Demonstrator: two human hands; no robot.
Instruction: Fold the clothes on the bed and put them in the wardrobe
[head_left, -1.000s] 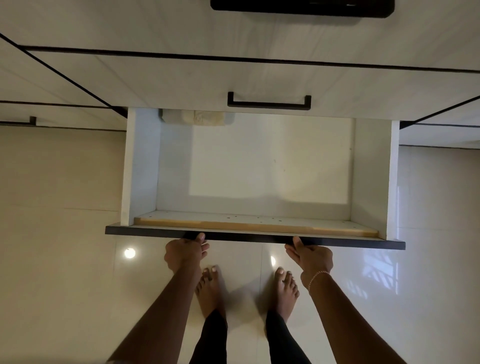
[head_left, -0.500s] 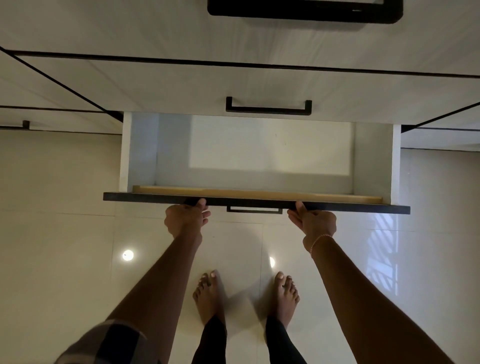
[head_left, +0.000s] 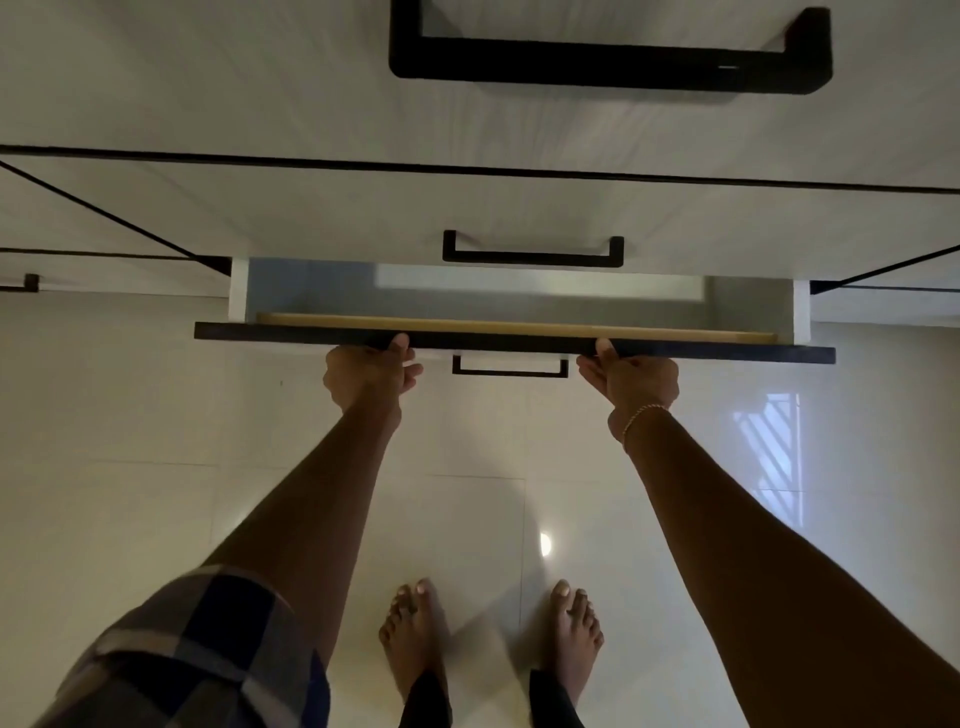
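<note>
We grip the drawer (head_left: 498, 340) by the dark top edge of its front, one hand on each side of its handle (head_left: 510, 373). Our left hand (head_left: 371, 371) and right hand (head_left: 631, 374) each lay a thumb on that edge, fingers curled against the face below. The drawer stands slightly out of the wardrobe (head_left: 260, 208), at its bottom, above the floor (head_left: 130, 415).

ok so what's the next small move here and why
Probably push the drawer front straight in until it sits flush with the closed drawer above. The left hand and right hand both grip its top edge, either side of its handle, and a strip of the drawer's inside shows open.
</note>
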